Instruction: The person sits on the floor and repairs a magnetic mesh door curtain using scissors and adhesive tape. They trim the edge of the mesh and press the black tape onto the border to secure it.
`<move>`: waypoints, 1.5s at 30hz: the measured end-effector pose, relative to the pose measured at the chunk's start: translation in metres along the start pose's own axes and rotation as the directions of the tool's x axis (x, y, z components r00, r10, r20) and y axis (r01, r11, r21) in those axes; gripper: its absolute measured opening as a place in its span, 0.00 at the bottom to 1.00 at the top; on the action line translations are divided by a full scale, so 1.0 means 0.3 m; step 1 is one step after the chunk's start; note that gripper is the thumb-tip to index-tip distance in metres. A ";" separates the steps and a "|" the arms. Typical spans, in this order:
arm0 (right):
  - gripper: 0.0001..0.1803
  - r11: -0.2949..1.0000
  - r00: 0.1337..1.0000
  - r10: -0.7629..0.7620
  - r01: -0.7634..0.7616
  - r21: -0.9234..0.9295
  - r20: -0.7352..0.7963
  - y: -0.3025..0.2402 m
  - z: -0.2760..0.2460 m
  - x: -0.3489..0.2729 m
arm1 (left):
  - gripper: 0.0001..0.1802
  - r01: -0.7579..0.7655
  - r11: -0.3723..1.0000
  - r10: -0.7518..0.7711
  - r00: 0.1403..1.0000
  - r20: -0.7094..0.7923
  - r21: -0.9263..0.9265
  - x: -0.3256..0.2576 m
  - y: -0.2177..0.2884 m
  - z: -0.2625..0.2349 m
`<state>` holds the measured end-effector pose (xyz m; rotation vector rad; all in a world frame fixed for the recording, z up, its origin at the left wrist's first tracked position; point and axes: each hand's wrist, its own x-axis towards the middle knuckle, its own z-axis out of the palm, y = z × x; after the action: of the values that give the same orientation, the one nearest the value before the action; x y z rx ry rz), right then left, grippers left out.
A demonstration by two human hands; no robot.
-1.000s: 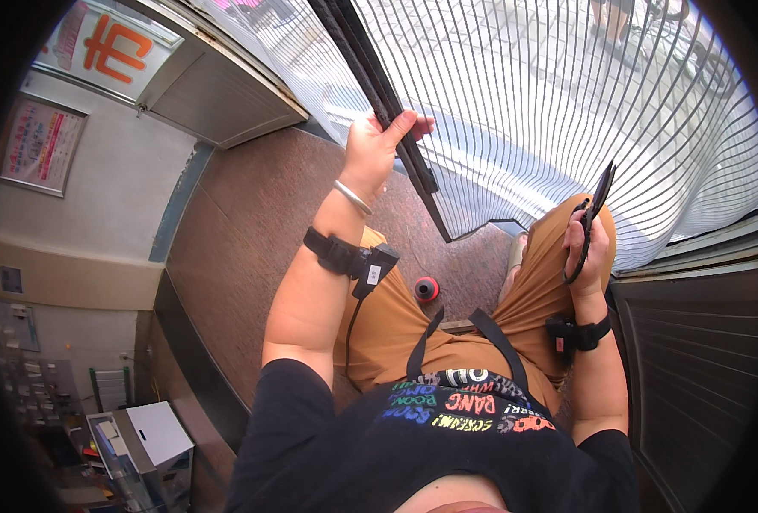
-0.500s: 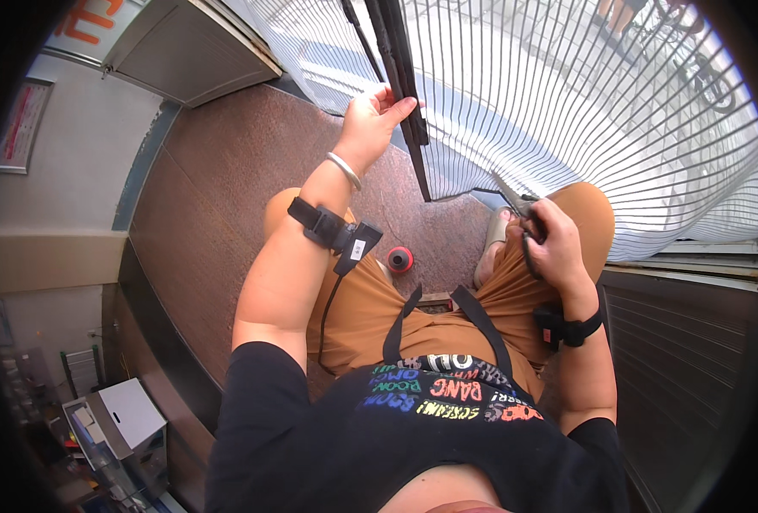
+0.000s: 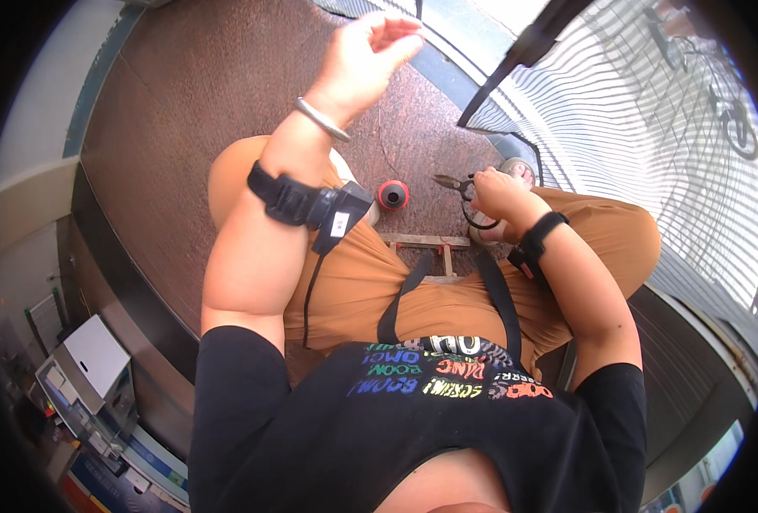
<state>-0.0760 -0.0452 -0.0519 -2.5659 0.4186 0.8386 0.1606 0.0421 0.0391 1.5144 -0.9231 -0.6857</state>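
My right hand [image 3: 503, 192] grips a pair of scissors [image 3: 449, 182] with dark handles, between my knees at the right. Their blades point left, and one handle loop shows below the fingers. Farther forward on the left, my left hand [image 3: 362, 64] is raised with its fingers loosely bent, and no held object shows in it. To the right of it hangs a striped, see-through mesh curtain [image 3: 601, 111] with a dark edge band [image 3: 524, 47], apart from both hands. A red and black spool-like object [image 3: 393, 195] stands on the floor between my feet, with a thin thread [image 3: 383, 141] near it.
I sit low, knees spread, with a small wooden frame [image 3: 422, 241] beneath me on the brown stone floor [image 3: 191, 111]. A metal doorway track [image 3: 447, 60] runs ahead. A white-topped box [image 3: 97, 359] stands at the lower left. Bicycles [image 3: 730, 120] show beyond the curtain.
My left hand has let go of the curtain's dark edge and moved up and left. My right hand has brought the scissors left, near the spool-like object. The curtain edge now hangs farther right.
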 end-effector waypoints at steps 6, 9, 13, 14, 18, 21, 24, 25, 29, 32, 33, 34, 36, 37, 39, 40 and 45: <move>0.12 0.964 0.969 0.152 -0.103 0.245 -0.193 0.190 0.425 0.341 | 0.10 0.088 0.966 -0.138 0.970 -0.199 -0.244 -0.063 0.117 -0.059; 0.15 0.916 0.968 0.240 -0.200 0.348 -0.078 0.172 0.515 0.391 | 0.11 0.113 0.966 -0.159 0.968 -0.193 -0.232 -0.116 0.121 -0.092; 0.11 0.795 0.982 0.186 -0.155 0.586 0.006 0.055 0.546 0.435 | 0.11 0.032 0.986 -0.055 0.989 -0.137 -0.165 -0.147 0.067 -0.138; 0.11 0.757 0.986 0.147 -0.160 0.633 0.073 0.032 0.562 0.449 | 0.11 0.042 0.984 -0.064 0.990 -0.126 -0.174 -0.149 0.077 -0.140; 0.10 0.787 0.960 0.255 -0.277 0.550 0.119 -0.041 0.620 0.495 | 0.11 0.032 0.923 -0.057 0.997 -0.054 -0.384 -0.152 0.098 -0.161; 0.09 0.742 0.950 0.278 -0.306 0.596 0.141 -0.059 0.622 0.513 | 0.10 0.012 0.969 -0.060 0.980 -0.191 -0.245 -0.172 0.042 -0.149; 0.08 0.739 0.955 0.245 -0.295 0.606 0.166 -0.029 0.572 0.496 | 0.09 0.101 0.978 -0.134 0.974 -0.183 -0.181 -0.169 0.058 -0.150; 0.08 0.749 0.961 0.179 -0.271 0.604 0.210 -0.013 0.548 0.495 | 0.09 0.146 0.973 -0.176 0.970 -0.169 -0.177 -0.166 0.052 -0.136; 0.07 0.559 0.936 -0.017 -0.283 0.779 0.352 -0.007 0.263 0.414 | 0.13 0.197 0.972 -0.194 0.980 -0.032 0.127 -0.182 -0.029 -0.082; 0.06 0.573 0.950 -0.139 -0.152 0.805 0.279 -0.055 -0.009 0.285 | 0.22 0.024 0.892 -0.107 0.982 0.158 0.451 -0.206 -0.120 -0.015; 0.06 0.569 0.961 -0.154 -0.103 0.816 0.229 -0.066 -0.078 0.237 | 0.26 -0.055 0.905 -0.053 0.969 0.241 0.422 -0.218 -0.146 0.012; 0.06 0.560 0.971 -0.162 -0.058 0.827 0.178 -0.078 -0.140 0.182 | 0.27 -0.091 0.900 -0.058 0.945 0.323 0.426 -0.224 -0.146 0.033; 0.06 0.505 0.986 -0.136 -0.016 0.863 0.098 -0.088 -0.203 0.093 | 0.24 0.047 0.936 -0.215 0.861 0.460 0.349 -0.207 -0.106 0.054; 0.06 0.453 0.990 -0.137 0.040 0.891 0.026 -0.087 -0.214 0.059 | 0.21 0.055 0.951 -0.210 0.837 0.506 0.304 -0.196 -0.096 0.060; 0.06 0.407 0.996 -0.081 0.059 0.911 -0.029 -0.097 -0.244 -0.019 | 0.16 0.071 0.974 -0.189 0.777 0.600 0.215 -0.163 -0.086 0.073; 0.07 0.365 0.996 -0.042 0.088 0.927 -0.078 -0.114 -0.265 -0.063 | 0.14 0.158 0.966 -0.255 0.735 0.628 0.206 -0.152 -0.075 0.079; 0.08 0.431 0.947 0.190 0.155 0.889 -0.258 -0.109 -0.220 -0.175 | 0.12 0.364 0.907 -0.402 0.597 0.694 0.213 -0.131 -0.014 0.098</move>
<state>-0.0712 -0.0394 0.0383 -1.6068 0.7487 0.0525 0.1162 0.0604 0.0274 1.5044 -1.2047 -1.6922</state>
